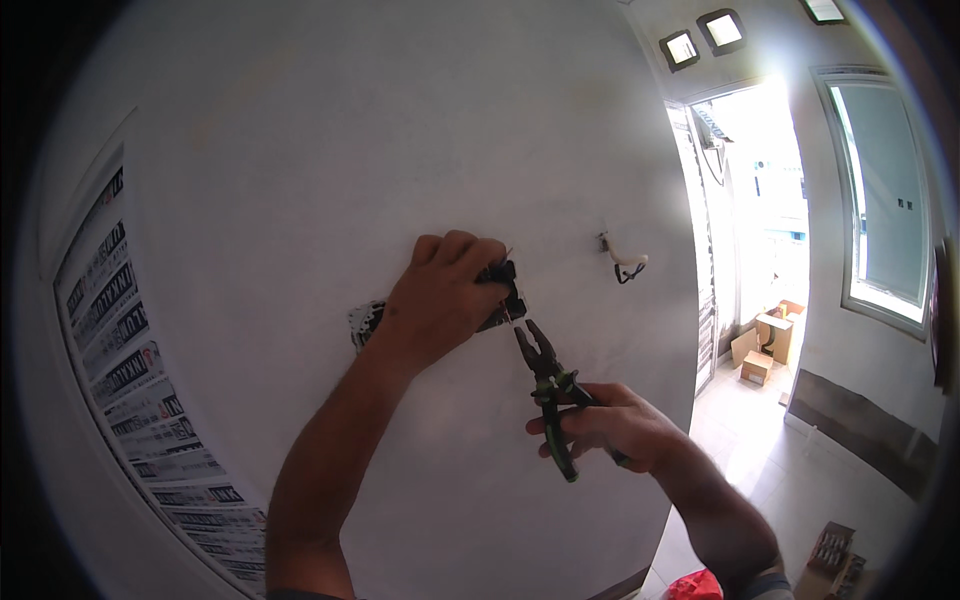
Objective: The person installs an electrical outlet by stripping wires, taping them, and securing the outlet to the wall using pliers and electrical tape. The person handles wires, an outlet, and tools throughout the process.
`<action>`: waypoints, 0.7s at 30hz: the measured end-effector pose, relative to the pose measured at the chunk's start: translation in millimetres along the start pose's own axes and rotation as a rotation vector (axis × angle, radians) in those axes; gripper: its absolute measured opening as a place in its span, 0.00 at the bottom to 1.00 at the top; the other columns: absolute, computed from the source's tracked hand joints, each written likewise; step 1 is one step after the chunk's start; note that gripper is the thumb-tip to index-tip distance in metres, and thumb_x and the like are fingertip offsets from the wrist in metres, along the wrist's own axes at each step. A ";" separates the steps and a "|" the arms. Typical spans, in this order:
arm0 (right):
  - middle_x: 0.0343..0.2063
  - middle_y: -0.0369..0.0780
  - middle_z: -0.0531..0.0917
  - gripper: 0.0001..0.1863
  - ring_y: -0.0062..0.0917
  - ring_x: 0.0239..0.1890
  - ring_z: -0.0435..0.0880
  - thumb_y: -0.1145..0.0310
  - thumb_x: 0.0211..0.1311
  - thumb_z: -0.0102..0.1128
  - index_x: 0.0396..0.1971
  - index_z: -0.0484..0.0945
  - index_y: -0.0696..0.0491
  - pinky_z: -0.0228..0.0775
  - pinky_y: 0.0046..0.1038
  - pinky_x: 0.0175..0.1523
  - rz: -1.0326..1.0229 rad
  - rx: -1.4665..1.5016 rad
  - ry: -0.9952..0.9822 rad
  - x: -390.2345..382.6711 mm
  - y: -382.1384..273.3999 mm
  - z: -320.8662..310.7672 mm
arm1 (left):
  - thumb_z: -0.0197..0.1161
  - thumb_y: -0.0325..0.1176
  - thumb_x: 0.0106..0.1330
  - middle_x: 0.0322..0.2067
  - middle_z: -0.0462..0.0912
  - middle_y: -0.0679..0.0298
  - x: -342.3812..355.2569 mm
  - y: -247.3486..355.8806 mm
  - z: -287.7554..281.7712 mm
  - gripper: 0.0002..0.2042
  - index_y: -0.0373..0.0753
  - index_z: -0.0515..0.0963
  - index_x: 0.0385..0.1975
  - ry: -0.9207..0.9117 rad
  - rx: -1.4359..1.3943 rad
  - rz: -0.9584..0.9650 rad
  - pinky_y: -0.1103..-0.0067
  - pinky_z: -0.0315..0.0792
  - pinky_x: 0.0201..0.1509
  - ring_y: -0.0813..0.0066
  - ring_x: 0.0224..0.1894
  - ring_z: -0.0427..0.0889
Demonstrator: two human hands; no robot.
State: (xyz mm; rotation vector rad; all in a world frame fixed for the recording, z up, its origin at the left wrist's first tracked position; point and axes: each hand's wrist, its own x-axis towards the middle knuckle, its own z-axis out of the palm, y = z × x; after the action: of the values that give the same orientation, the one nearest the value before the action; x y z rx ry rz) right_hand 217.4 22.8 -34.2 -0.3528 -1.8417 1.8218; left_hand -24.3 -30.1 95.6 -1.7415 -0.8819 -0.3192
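Observation:
My left hand point(445, 300) is closed at a dark electrical box point(517, 290) set in the pale wall, its fingers pinching wires that they mostly hide. Thin bare wire ends point(508, 316) show just below the fingertips. My right hand point(610, 425) grips combination pliers point(545, 375) with black and green handles. The plier jaws point up and stand slightly apart, close below the wire ends; whether they touch them I cannot tell. Left of my wrist, a rough-edged part of the wall opening point(366, 322) shows.
A white cable with a black end point(625, 262) sticks out of the wall to the right. A panel covered in printed film point(140, 370) stands at the left. Beyond the wall's right edge are a bright doorway, cardboard boxes point(757, 368), a window point(885, 200) and a red item point(694, 586) low down.

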 end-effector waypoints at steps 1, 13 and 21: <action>0.54 0.52 0.85 0.26 0.42 0.50 0.89 0.76 0.70 0.51 0.67 0.68 0.66 0.80 0.44 0.55 -0.015 0.113 -0.051 0.6 8.1 0.3 | 0.77 0.33 0.54 0.52 0.78 0.69 1.0 0.2 1.0 0.05 0.49 0.89 0.29 0.004 -0.003 0.000 0.66 0.64 0.64 0.67 0.58 0.73; 0.53 0.56 0.82 0.28 0.54 0.54 0.86 0.74 0.73 0.47 0.71 0.61 0.67 0.83 0.50 0.53 -0.126 0.555 -0.320 27.1 31.0 17.6 | 0.77 0.33 0.53 0.49 0.79 0.71 1.2 1.2 1.1 0.06 0.46 0.88 0.29 0.044 -0.045 -0.015 0.68 0.65 0.61 0.69 0.56 0.75; 0.44 0.47 0.81 0.26 0.41 0.38 0.87 0.68 0.74 0.50 0.69 0.65 0.58 0.82 0.45 0.41 -0.153 1.129 -0.774 49.7 62.3 25.8 | 0.77 0.32 0.53 0.49 0.79 0.71 2.3 0.4 -0.7 0.06 0.47 0.88 0.30 0.052 -0.052 -0.007 0.67 0.66 0.61 0.69 0.55 0.76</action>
State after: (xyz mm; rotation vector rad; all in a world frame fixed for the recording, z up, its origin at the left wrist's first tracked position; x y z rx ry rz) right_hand 151.6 31.0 -85.5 0.9712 -0.8310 2.7076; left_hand -22.3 -29.9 97.0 -1.7706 -0.8491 -0.3937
